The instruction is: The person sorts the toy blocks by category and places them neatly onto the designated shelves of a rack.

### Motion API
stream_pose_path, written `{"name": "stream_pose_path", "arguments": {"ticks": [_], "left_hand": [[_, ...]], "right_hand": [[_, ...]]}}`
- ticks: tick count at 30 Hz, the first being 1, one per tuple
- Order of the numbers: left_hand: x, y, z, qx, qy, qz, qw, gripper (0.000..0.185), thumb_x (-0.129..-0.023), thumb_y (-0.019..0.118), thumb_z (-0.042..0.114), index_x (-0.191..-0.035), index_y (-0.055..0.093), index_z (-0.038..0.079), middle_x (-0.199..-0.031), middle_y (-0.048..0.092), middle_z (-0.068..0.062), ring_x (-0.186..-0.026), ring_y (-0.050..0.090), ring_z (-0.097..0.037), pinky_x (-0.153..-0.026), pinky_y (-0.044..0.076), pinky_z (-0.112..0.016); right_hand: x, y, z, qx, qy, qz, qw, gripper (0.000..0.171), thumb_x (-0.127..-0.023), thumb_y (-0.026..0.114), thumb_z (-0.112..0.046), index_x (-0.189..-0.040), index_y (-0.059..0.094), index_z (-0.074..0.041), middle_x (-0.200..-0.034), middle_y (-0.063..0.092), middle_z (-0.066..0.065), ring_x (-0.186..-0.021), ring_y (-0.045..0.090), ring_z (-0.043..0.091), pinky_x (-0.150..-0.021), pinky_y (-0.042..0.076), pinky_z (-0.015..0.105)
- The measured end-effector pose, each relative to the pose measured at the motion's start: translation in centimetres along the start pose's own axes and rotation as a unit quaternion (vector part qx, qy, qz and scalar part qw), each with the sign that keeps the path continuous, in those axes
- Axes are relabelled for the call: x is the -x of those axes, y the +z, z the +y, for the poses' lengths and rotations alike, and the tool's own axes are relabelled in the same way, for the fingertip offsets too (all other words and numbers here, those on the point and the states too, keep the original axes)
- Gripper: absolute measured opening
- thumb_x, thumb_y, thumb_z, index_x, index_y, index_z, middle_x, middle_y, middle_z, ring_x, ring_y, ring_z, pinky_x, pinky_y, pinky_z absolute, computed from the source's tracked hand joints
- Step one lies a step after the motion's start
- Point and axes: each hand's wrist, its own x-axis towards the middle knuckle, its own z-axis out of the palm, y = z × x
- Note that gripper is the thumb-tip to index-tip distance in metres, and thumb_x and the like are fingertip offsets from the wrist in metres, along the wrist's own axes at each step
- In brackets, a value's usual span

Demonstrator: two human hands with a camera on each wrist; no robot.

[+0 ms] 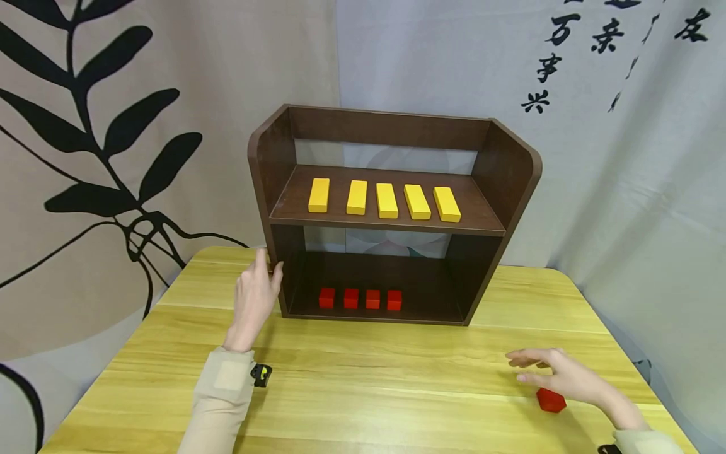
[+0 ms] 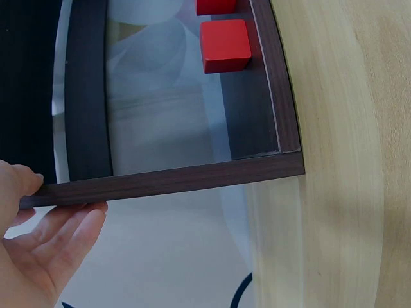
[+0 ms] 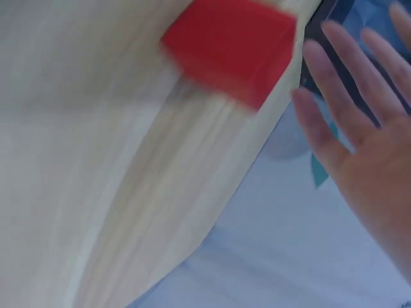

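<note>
red cube [image 1: 551,400] is lying loose on the bench [image 1: 363,378] near its right front edge, just under and toward the wrist from the right hand [image 1: 558,373], whose grip is hovering spread and empty, while the left hand [image 1: 253,296] is resting open-fingered against the shelf [image 1: 272,189] side, well apart.

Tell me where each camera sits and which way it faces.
Head: above, facing forward and down at shelf, table, both hands.
Left wrist: at left hand, facing the shelf's side edge; fingers show.
Right wrist: at right hand, facing the loose red block.
Head and right wrist share that block.
</note>
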Motion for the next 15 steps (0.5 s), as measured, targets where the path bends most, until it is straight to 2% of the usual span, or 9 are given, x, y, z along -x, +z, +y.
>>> {"name": "stream_pose_path", "arguments": {"ticks": [4, 8, 12, 15], "left_hand": [[0.0, 0.1, -0.1, 0.002, 0.004, 0.01, 0.9999, 0.025, -0.088, 0.064, 0.008, -0.101, 0.046, -0.004, -0.057, 0.048, -0.016, -0.041, 0.05, -0.032, -0.035, 0.032, -0.034], [0.0, 0.1, -0.1, 0.001, -0.002, 0.006, 1.0, 0.025, -0.089, 0.064, 0.009, -0.102, 0.046, -0.004, -0.059, 0.05, -0.017, -0.043, 0.051, -0.034, -0.036, 0.034, -0.037], [0.0, 0.0, -0.1, -0.002, -0.012, -0.005, 0.9999, 0.025, -0.09, 0.063, 0.011, -0.102, 0.048, -0.004, -0.06, 0.052, -0.018, -0.045, 0.053, -0.036, -0.037, 0.036, -0.038], [0.0, 0.0, 0.0, -0.001, -0.012, -0.007, 0.9999, 0.025, -0.09, 0.063, 0.011, -0.102, 0.048, -0.004, -0.059, 0.052, -0.017, -0.044, 0.053, -0.035, -0.037, 0.035, -0.037]], "right_hand": [[1.8, -0.5, 1.5, -0.068, -0.009, -0.054, 0.996, 0.037, -0.091, 0.062, -0.013, -0.123, 0.056, 0.004, -0.114, 0.067, 0.015, -0.103, 0.062, 0.0, -0.077, 0.05, 0.022], [2.8, -0.5, 2.7, -0.132, -0.02, -0.087, 0.987, 0.035, -0.09, 0.063, -0.01, -0.121, 0.057, 0.004, -0.114, 0.067, 0.015, -0.104, 0.06, -0.003, -0.077, 0.049, 0.018], [3.4, -0.5, 3.6, -0.183, -0.037, -0.101, 0.977, 0.036, -0.088, 0.063, -0.004, -0.121, 0.055, 0.007, -0.119, 0.065, 0.013, -0.107, 0.058, -0.003, -0.079, 0.049, 0.017], [3.7, -0.5, 4.1, -0.187, -0.041, -0.097, 0.977, 0.04, -0.085, 0.065, -0.002, -0.121, 0.054, 0.008, -0.12, 0.065, 0.01, -0.106, 0.058, -0.004, -0.079, 0.048, 0.017]]}}
